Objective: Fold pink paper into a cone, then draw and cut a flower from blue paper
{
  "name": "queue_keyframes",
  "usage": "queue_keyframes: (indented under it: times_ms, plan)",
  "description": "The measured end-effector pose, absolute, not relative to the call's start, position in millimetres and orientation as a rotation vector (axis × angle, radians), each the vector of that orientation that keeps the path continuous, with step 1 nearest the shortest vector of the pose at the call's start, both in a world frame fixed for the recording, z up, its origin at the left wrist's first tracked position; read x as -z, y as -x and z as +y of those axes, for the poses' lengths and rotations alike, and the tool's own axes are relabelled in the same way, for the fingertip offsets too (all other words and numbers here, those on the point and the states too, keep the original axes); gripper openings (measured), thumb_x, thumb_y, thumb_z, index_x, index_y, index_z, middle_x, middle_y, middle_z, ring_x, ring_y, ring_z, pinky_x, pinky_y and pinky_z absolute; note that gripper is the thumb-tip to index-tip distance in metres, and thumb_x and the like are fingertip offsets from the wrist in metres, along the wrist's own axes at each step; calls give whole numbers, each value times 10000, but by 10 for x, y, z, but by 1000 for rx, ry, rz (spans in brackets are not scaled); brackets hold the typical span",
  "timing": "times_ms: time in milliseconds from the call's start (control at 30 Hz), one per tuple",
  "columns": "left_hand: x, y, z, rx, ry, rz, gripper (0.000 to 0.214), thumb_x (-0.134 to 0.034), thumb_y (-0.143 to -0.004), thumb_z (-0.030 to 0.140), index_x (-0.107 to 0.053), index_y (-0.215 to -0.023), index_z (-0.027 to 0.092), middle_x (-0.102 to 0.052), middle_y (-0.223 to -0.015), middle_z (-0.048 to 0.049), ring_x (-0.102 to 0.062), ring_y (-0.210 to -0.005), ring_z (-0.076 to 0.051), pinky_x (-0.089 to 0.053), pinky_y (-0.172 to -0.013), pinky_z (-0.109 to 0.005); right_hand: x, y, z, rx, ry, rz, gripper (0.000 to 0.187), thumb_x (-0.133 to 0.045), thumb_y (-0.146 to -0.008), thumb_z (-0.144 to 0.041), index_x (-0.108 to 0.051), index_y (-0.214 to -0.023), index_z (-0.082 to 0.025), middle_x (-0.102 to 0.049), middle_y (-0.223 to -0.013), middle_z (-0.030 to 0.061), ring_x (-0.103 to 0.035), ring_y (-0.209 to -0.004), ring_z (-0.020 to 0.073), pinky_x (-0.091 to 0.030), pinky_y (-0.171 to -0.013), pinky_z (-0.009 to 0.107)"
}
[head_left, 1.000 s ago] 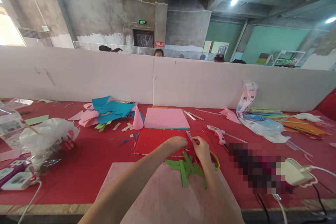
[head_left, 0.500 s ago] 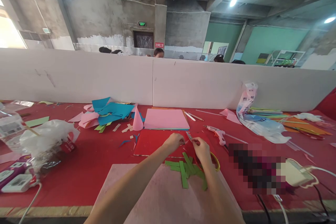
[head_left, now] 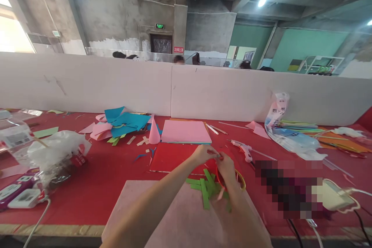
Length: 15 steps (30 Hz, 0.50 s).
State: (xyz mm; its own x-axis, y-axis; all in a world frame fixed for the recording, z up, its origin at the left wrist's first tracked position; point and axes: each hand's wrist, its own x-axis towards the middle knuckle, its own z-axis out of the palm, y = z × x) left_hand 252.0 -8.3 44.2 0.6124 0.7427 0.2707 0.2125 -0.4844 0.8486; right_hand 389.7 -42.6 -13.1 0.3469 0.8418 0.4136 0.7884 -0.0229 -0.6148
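My left hand [head_left: 205, 154] is closed in a pinch, its fingertips meeting those of my right hand; whatever it grips is too small to make out. My right hand [head_left: 226, 164] is closed on a pair of scissors [head_left: 240, 180], with red and yellow handle loops showing around the palm and the blades hidden by the fingers. Both hands are above the right part of a red sheet [head_left: 174, 159]. Several green paper strips [head_left: 204, 193] lie just below the hands on a pale pink board [head_left: 162, 217]. A short pink strip [head_left: 221, 193] shows beside my right wrist.
A stack of pink sheets [head_left: 186, 131] lies behind the red one, with a pink paper cone [head_left: 154, 131] and blue paper [head_left: 128, 122] to its left. At right are a glue gun [head_left: 244, 149] and plastic packaging [head_left: 293, 143]. A plastic bag [head_left: 55, 151] sits left. A white partition [head_left: 217, 93] borders the table.
My left hand has moved right to meet my right hand. The scissor blades, seen before between the hands, are now hidden. A pink strip now shows by my right wrist. The view has shifted slightly.
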Motion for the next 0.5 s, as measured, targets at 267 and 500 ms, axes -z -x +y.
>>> queue_keyframes:
  times_ms: [267, 500]
  plan:
    - [-90, -2263, 129, -396, -2477, 835, 205, -682, -658, 209, -703, -861, 199, -661, -840, -20, -583, -754, -145, -424, -670, -206, 139, -3902, -458, -248, 1729, -1393, 203, -454, -726, -277, -635, -797, -218, -673, -829, 25, -612, -755, 181, -446, -721, 282]
    - [48, -2289, 181, -437, -2490, 817, 143, -673, -669, 182, -712, -806, 197, -639, -829, -20, -567, -740, -142, -409, -663, -211, 102, -3876, -469, -252, 1738, -1393, 208, -440, -720, -272, -630, -780, -211, -668, -827, 24, -601, -776, 178, -428, -735, 274]
